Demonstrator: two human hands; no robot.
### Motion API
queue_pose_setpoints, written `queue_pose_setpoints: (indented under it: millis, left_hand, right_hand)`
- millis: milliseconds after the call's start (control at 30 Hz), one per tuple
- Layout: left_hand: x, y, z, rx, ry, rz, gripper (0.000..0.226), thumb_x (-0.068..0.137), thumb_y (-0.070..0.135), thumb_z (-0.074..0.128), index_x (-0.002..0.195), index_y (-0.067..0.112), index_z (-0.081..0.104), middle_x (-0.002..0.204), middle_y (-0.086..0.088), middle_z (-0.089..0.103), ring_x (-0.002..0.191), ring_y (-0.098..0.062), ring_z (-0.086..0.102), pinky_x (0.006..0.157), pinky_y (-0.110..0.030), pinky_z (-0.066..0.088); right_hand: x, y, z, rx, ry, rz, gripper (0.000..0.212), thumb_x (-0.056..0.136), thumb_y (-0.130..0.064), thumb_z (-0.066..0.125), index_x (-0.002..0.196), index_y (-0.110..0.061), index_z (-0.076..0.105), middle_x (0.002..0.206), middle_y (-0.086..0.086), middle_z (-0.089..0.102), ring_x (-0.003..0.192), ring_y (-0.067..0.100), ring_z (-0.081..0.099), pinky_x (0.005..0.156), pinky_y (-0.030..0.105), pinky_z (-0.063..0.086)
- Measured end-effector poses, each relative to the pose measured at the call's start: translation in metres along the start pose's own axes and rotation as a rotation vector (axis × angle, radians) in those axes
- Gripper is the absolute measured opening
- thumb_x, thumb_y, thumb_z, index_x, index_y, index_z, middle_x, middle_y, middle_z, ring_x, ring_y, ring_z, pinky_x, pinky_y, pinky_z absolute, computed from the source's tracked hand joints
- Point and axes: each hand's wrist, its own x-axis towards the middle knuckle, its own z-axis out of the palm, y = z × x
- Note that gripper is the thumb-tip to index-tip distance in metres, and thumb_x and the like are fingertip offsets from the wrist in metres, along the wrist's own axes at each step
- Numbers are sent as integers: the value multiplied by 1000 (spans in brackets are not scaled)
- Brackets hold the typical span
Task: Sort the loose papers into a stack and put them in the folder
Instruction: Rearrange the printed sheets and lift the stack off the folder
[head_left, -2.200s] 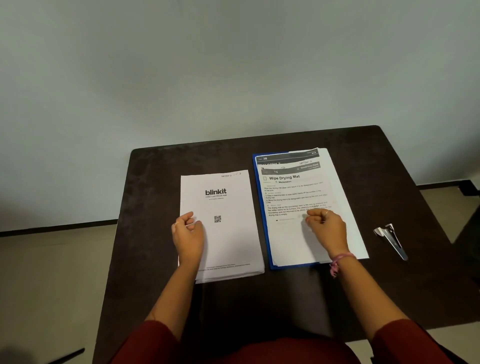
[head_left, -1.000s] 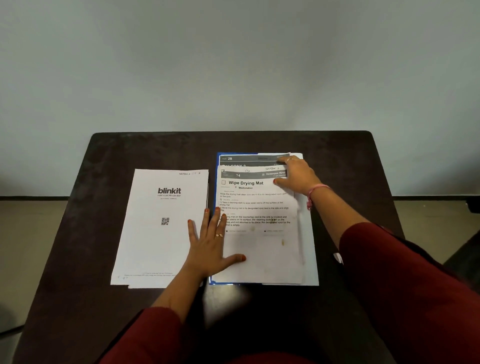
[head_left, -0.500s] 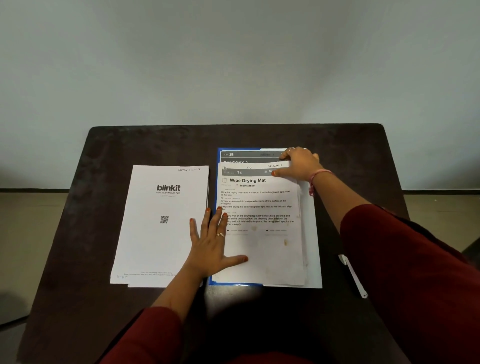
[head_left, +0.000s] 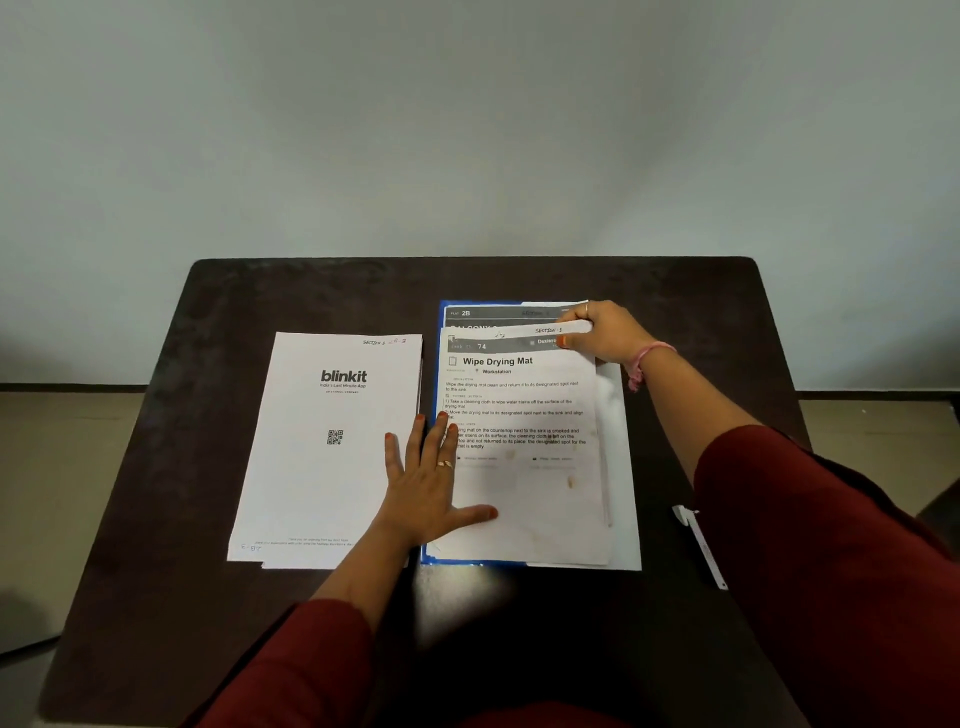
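I press my flat left hand (head_left: 434, 493) on the papers (head_left: 519, 483); my right hand (head_left: 597, 332) pinches the top sheet's corner. Next, squaring the edges.

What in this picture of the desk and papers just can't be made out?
- Head view: the blue folder lies mostly under the right paper stack; only its edges show.
- The sheets below the top one: covered, count unclear.
- The white object by the right sleeve: partly hidden, unidentifiable.
- Fine print on the blinkit sheet: too small.
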Motion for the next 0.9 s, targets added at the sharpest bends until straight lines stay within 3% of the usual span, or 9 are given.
queue_pose_setpoints:
  millis: [167,267,367,433,500,533,667,800,900]
  left_hand:
    - [-11,3,-5,-178,119,10,126,57,97,7,153,15,8,160,-6,-9,146,-24,-15,110,-50,-17]
    - [-21,8,-14,-438,245,-60,111,69,90,19,153,16,11,160,-8,-5,147,-20,-7,114,-42,-9]
    - [-34,17,-36,-833,320,-161,69,89,49,52,147,26,23,151,0,25,140,-11,23,114,-32,18]
    - [-40,19,-46,-1128,318,-172,49,97,18,54,137,32,30,132,8,47,113,12,49,99,-16,41]
    - [-43,18,-44,-1262,278,-260,42,99,12,48,136,25,35,116,7,61,91,17,58,79,-7,46]
    - [-44,17,-41,-1308,259,-307,36,99,11,47,132,23,40,108,6,66,89,12,62,77,-8,47]
    - [-49,18,-29,-1513,193,-419,30,95,2,45,123,9,55,98,0,74,96,-17,69,92,-41,53]
    - [-59,28,-28,-1556,148,-481,30,95,-1,41,112,13,60,98,0,72,89,-15,69,78,-30,55]
    - [-62,32,-23,-1559,114,-503,31,94,-1,40,113,12,60,105,-6,71,93,-20,69,80,-32,55]
  right_hand:
    - [-18,-2,-11,201,-11,13,20,84,-13,71,103,-14,68,109,5,68,96,19,67,77,33,58]
    - [-30,-2,-18,279,-58,35,18,83,-13,71,100,-19,68,105,4,70,92,16,70,75,32,60]
    - [-45,-2,-20,326,-102,47,20,83,-13,71,103,-16,69,104,4,72,91,17,71,74,32,60]
    - [-55,-1,-18,336,-125,61,19,83,-12,71,102,-16,69,103,4,72,90,17,72,72,31,60]
    - [-65,3,-13,343,-141,75,20,82,-12,71,101,-16,68,104,5,72,90,18,71,74,34,60]
    - [-71,6,-9,350,-148,81,19,82,-11,71,101,-16,68,104,5,72,91,19,71,76,36,60]
    - [-92,19,11,369,-153,107,19,83,-12,70,101,-14,68,107,5,71,95,21,70,81,41,58]
    - [-108,34,30,338,-144,127,18,83,-14,71,101,-16,67,108,6,71,98,23,69,86,46,56]
    - [-118,36,42,310,-112,100,22,86,-11,68,104,-22,64,118,3,64,106,22,64,81,31,57]
